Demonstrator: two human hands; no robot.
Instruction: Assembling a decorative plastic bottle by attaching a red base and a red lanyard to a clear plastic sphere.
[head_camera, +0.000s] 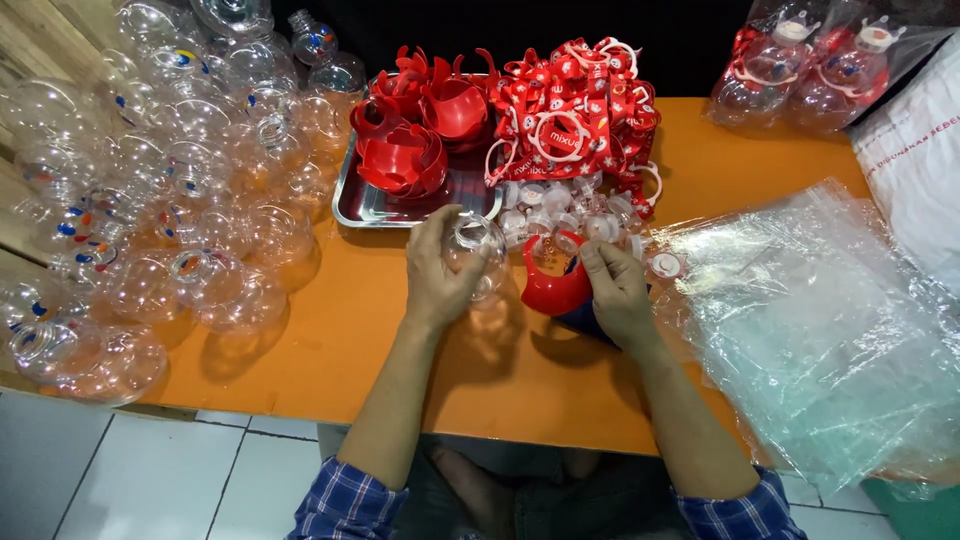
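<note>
Head camera looks down on an orange worktop (330, 340) where a person in blue checked sleeves works with both hands close together at the centre. Left hand (437, 272) is wrapped around a clear round plastic globe bottle (478, 250), fingers curled over its far side, the neck apparently tilted up and to the right. Right hand (614, 285) pinches the rim of a red plastic cup-shaped base (552, 282) that stands just right of the bottle, touching or nearly touching it; thumb and fingers are closed on its right edge. Bottle and base sit side by side between the hands, the left hand nearer the bottle, the right nearer the base.

Behind them, a steel tray (352, 200) holds more red bases, with a heap of red printed straps (580, 105) and small clear caps (560, 205) to its right. A large pile of empty clear globe bottles (170, 190) fills the left side; crinkled clear plastic bags (830, 320) lie on the right, and bagged finished pieces (810, 65) sit at the far right corner.

A dark blue object under the right hand is mostly hidden. Whether bottle and base actually meet cannot be made out through the glare.
</note>
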